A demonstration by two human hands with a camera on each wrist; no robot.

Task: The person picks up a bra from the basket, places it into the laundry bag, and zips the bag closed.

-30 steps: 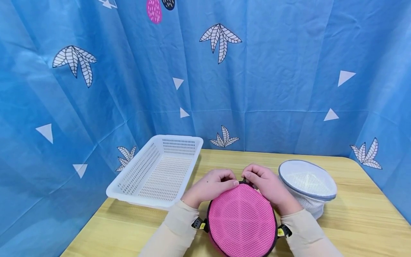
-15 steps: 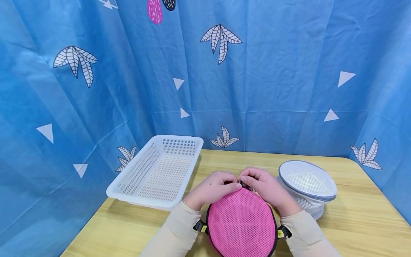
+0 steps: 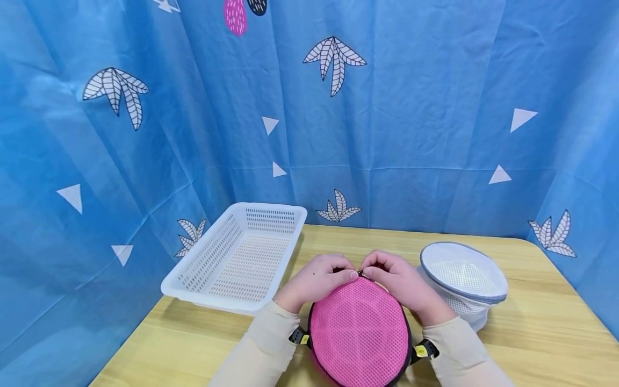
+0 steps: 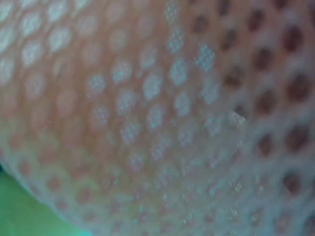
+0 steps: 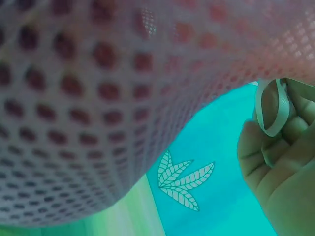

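A round pink mesh laundry bag (image 3: 359, 336) with dark edging stands between my forearms in the head view. My left hand (image 3: 319, 282) pinches its far rim between thumb and fingers. Close beside it, my right hand (image 3: 398, 279) pinches the same rim at a small dark part, probably the zipper pull. The fingertips nearly meet there and cover most of that part. In the right wrist view, a loop of pale tape (image 5: 281, 115) hangs by the curled fingers of the right hand (image 5: 290, 162). Mesh of the bag (image 4: 147, 98) fills the left wrist view and hides the left hand.
To the left, a white perforated plastic basket (image 3: 285, 279) sits on the wooden table (image 3: 537, 322). A white mesh bag (image 3: 466, 274) with a grey-blue rim stands just right of my right forearm. Blue patterned curtain (image 3: 416, 134) encloses the back and sides.
My right hand has shifted slightly left along the rim, closer to my left hand. The pink bag's top has moved a little left. The basket and white bag stay put.
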